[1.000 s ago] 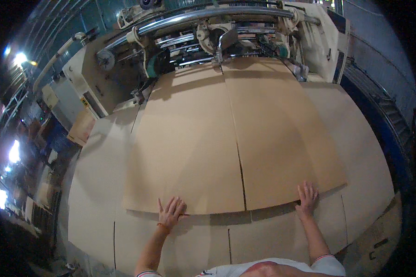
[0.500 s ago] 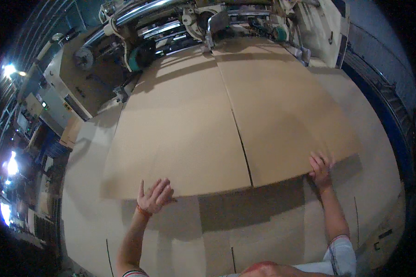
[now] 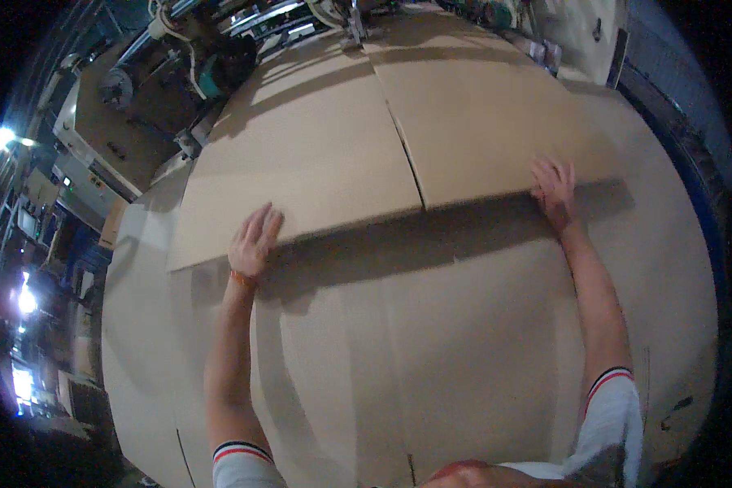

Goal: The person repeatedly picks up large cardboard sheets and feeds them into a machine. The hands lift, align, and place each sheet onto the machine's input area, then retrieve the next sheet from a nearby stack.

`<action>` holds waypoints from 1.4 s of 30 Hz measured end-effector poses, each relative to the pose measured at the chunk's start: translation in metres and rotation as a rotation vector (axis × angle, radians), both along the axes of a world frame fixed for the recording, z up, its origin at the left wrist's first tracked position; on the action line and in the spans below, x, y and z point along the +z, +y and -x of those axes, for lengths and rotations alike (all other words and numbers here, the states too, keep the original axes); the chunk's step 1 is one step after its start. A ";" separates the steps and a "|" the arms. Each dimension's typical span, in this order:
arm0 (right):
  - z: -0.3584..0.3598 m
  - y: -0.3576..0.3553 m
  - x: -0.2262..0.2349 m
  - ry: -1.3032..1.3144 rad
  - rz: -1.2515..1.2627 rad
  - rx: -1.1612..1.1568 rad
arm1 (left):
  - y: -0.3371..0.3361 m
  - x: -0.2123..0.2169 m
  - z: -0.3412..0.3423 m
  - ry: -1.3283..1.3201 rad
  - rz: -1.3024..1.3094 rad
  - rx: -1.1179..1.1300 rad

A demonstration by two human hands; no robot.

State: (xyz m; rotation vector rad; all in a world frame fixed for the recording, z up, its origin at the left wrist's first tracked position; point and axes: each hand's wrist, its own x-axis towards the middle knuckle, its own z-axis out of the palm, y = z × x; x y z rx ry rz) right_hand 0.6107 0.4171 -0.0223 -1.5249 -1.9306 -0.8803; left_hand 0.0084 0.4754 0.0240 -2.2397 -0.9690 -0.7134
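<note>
A large brown cardboard sheet (image 3: 317,154) with a dark slit running in from its near edge lies ahead of me, its far end under the machine. My left hand (image 3: 254,241) is at the near edge toward the left, fingers laid over the top and thumb out of sight. Farther right, my right hand (image 3: 555,193) grips the same edge, its fingers on top of the sheet. Both arms are stretched forward. The near edge stands slightly above the surface below and throws a dark shadow on it.
Beneath lies a wide layer of greyer cardboard (image 3: 464,350) with short slits. Across the far side stands a machine with rollers, a left housing (image 3: 130,122) and a pale right side panel (image 3: 581,41). A dark blue rail (image 3: 683,154) curves along the right.
The cardboard sheet has slid away from me, farther into the machine. Both hands have moved forward with its near edge, and more of the cardboard beneath shows.
</note>
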 end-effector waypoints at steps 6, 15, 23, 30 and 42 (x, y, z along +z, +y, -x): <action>0.002 0.055 0.010 0.015 -0.036 0.101 | 0.057 -0.020 -0.013 0.055 0.110 0.324; 0.039 0.015 0.018 0.189 0.011 -0.131 | 0.017 -0.019 -0.036 -0.225 0.214 0.761; 0.050 -0.063 0.002 0.220 0.422 -0.227 | -0.061 -0.030 -0.047 -0.279 0.458 0.805; 0.108 -0.207 0.016 0.345 0.684 -0.233 | -0.195 -0.053 -0.045 -0.641 0.698 0.534; 0.083 -0.538 -0.061 0.566 0.274 -0.521 | -0.543 -0.026 0.199 -1.174 0.281 1.450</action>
